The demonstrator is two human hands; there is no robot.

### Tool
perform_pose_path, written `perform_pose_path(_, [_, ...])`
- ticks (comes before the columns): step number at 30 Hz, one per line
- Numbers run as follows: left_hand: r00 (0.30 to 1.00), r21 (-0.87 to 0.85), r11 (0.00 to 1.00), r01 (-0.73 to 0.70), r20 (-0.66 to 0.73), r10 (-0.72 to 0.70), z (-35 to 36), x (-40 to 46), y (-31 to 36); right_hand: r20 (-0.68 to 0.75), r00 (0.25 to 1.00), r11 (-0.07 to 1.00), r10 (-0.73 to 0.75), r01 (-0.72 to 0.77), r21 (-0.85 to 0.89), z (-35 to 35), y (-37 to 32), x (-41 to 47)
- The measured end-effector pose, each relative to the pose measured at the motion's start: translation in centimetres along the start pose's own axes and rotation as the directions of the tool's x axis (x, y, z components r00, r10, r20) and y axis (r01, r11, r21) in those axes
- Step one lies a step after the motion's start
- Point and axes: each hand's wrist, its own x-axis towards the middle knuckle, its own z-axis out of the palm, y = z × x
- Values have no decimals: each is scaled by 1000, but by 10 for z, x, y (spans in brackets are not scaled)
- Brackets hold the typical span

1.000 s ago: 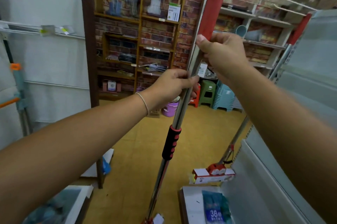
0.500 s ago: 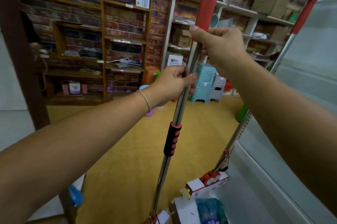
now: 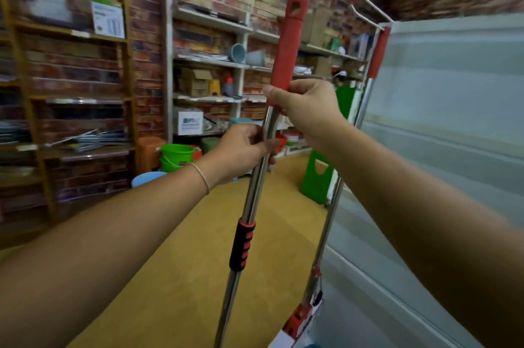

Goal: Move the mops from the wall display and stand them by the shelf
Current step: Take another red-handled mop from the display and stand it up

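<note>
Both hands wrapped round 1 mop (image 3: 256, 191), near centre: right hand (image 3: 307, 108) at the red grip, left hand (image 3: 243, 149) lower. A 2nd mop (image 3: 330, 214) leans, probably touching, the right shelf (image 3: 453, 121).

open floor (image 3: 175, 276) left, panel (image 3: 453, 149) right

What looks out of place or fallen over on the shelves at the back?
On the white shelf, two grey cups lie on their sides instead of standing. Nothing else stands out; both hands hold the mop, which looks intact.
</note>
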Motion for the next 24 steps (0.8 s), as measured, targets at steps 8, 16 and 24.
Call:
perform_pose_path(8, [999, 96, 995, -22, 42, 18, 13, 72, -26, -8, 1000, 999, 21, -21, -43, -16, 31, 64])
perform_pose_path(16, [979, 241, 964, -113, 190, 67, 29, 149, -18, -83, 996, 998, -21, 16, -68, -34, 54, 127])
perform_pose_path(24, [937, 258, 935, -244, 312, 158, 42, 224, -27, -213, 977, 987, -2, -32, -155, -44, 70, 182])
